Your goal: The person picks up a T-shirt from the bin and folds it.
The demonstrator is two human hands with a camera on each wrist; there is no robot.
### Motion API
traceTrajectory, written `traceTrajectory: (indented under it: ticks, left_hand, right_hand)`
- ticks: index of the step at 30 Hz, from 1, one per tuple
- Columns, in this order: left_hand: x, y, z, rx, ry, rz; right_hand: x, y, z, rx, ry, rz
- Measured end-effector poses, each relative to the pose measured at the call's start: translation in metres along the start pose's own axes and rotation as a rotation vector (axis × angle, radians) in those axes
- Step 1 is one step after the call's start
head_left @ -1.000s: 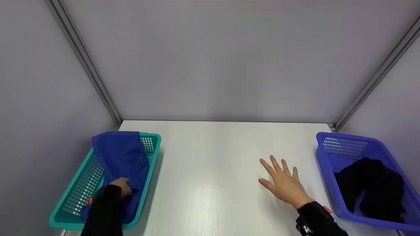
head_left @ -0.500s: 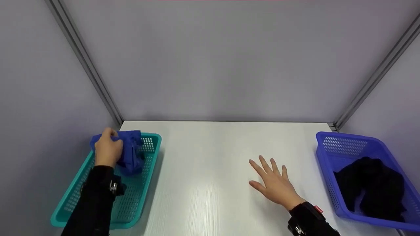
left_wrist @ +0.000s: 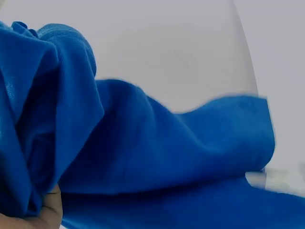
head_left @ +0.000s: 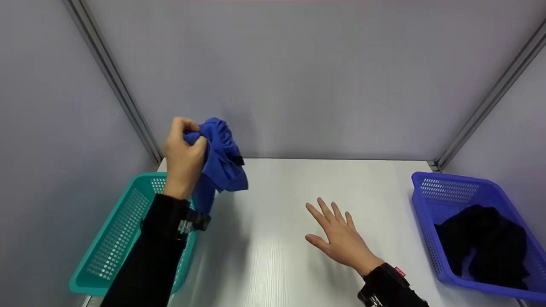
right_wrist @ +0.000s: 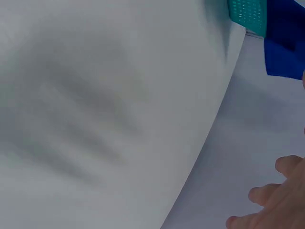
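Left hand is raised and clenched around a bunched bright-blue cloth garment, fingers curled tight into the fabric; I see the garment hanging from my fist, clear of the table, just above the far end of the teal perforated plastic basket that sits below and beside my left forearm. From the left wrist view the blue cloth fills nearly everything, with only a fingertip showing at the bottom corner. Right hand lies with fingers spread and straight over the white wood-grain tabletop, holding nothing; I cannot tell whether the palm presses down or hovers just above. Its fingertips show at the edge of the right wrist view, with their shadow on the white surface. Well off to the right of my right hand stands a blue perforated plastic basket with a crumpled black cloth inside it. Nothing lies on the table between my two hands. Plain grey panels wall the table on three sides, joined by metal corner rails.
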State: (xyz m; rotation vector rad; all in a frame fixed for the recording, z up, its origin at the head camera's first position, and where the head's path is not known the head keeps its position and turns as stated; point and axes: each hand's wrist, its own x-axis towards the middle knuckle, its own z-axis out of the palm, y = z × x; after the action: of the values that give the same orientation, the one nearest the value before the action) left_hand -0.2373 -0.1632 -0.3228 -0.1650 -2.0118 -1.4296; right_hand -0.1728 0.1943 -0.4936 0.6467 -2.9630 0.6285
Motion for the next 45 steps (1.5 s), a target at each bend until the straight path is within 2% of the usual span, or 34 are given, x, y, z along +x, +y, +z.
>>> traceTrajectory:
  ticks: [3, 7, 11, 17, 21, 26, 28, 31, 33, 36, 40, 43, 45]
  left_hand:
    - [-0.007, 0.009, 0.02, -0.093, -0.058, 0.019]
    - [-0.023, 0.016, 0.048, -0.153, -0.147, 0.007]
    - [-0.046, 0.02, 0.074, -0.173, -0.247, -0.05]
    - [-0.079, 0.014, 0.107, -0.237, -0.378, -0.148]
    - [-0.098, 0.005, 0.123, -0.268, -0.411, -0.168]
    - [-0.119, -0.007, 0.131, -0.282, -0.46, -0.164]
    - [-0.127, -0.011, 0.131, -0.266, -0.495, -0.153]
    - [-0.139, -0.016, 0.128, -0.239, -0.584, -0.139]
    - [-0.145, -0.02, 0.125, -0.24, -0.636, -0.165]
    - [-0.151, -0.025, 0.123, -0.193, -0.671, -0.167]
    - [-0.157, -0.028, 0.123, -0.002, -0.643, -0.127]
    - [-0.161, -0.028, 0.122, 0.17, -0.65, -0.112]
    - [-0.163, -0.029, 0.122, 0.246, -0.673, -0.112]
  right_hand:
    - [0.004, -0.008, -0.004, 0.063, 0.025, -0.029]
    - [0.007, -0.017, -0.011, 0.202, 0.037, -0.057]
    - [0.01, -0.025, -0.017, 0.397, 0.054, -0.065]
    - [0.016, -0.032, -0.02, 0.672, 0.165, -0.161]
    - [0.017, -0.032, -0.022, 0.713, 0.212, -0.129]
    - [0.013, -0.024, -0.022, 0.706, 0.271, -0.037]
    - [0.011, -0.021, -0.022, 0.755, 0.262, 0.042]
    - [0.009, -0.017, -0.024, 0.891, 0.222, 0.159]
    - [0.008, -0.014, -0.026, 0.975, 0.208, 0.251]
    - [0.007, -0.01, -0.029, 1.058, 0.21, 0.308]
    - [0.006, -0.007, -0.031, 1.08, 0.2, 0.316]
    - [0.006, -0.009, -0.029, 1.064, 0.199, 0.339]
    - [0.006, -0.011, -0.027, 1.034, 0.204, 0.356]
